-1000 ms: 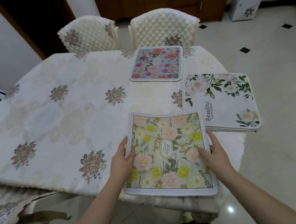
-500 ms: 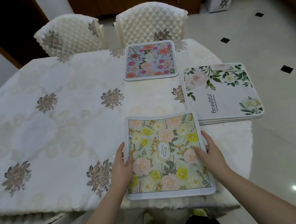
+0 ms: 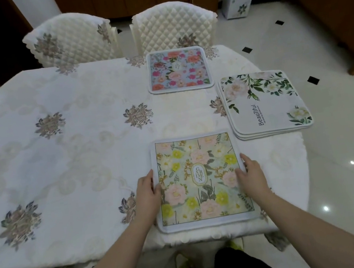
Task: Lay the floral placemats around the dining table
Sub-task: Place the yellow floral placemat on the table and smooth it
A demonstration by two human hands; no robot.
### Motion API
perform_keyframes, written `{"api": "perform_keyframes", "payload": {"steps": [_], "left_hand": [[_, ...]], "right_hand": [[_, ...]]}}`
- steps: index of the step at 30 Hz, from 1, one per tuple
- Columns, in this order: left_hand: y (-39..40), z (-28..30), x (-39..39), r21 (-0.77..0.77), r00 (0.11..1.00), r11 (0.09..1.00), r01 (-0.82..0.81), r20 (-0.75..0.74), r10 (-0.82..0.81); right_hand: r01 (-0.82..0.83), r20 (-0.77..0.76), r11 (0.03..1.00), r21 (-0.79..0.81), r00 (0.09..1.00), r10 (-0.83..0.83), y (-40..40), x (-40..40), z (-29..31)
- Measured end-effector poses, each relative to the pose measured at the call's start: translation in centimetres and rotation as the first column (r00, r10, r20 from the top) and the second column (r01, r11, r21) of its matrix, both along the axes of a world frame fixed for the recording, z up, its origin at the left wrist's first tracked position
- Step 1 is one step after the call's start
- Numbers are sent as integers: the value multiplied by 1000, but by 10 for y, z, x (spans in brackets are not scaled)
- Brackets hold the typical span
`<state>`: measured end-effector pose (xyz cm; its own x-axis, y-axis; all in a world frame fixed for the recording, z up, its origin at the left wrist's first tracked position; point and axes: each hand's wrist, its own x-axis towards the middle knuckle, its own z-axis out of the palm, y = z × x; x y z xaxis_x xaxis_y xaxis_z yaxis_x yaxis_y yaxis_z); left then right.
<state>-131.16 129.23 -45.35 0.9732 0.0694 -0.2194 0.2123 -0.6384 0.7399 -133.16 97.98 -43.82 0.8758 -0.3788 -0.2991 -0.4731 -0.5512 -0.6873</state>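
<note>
A yellow and pink floral placemat (image 3: 201, 179) marked "Garden" lies flat near the front edge of the dining table (image 3: 61, 162). My left hand (image 3: 147, 191) rests on its left edge and my right hand (image 3: 250, 174) on its right edge, fingers nearly straight. A blue placemat with pink and red flowers (image 3: 178, 69) lies at the far side, before a chair. A stack of white placemats with green leaves (image 3: 263, 102) sits at the table's right edge, overhanging it a little.
The table wears a cream cloth with embroidered flowers. Two quilted white chairs (image 3: 173, 25) stand at the far side. Glossy tiled floor (image 3: 346, 154) lies to the right, with wooden cabinets (image 3: 336, 6) behind.
The Garden placemat has been slid further onto the table and squared to its edge; it no longer overhangs. Both hands stay at its sides. My view shifted forward over the table.
</note>
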Motion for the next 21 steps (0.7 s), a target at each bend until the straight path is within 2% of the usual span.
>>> {"api": "perform_keyframes", "payload": {"steps": [8,14,17,21], "left_hand": [[2,2,2,32,998,998,55,23,-56],[4,-14,5,180,993,980,85,62,-97],[2,-17,3,197,994,979,51,86,-69],[-2,-13,4,200,991,979,-50,131,24]], "right_hand": [[52,14,999,-3,999,-52,-5,-11,0],[55,73,998,-1,996,-55,-6,-16,-8],[83,86,996,-19,993,-81,-7,-19,-15],[107,156,986,-127,984,-87,-9,-19,-20]]}}
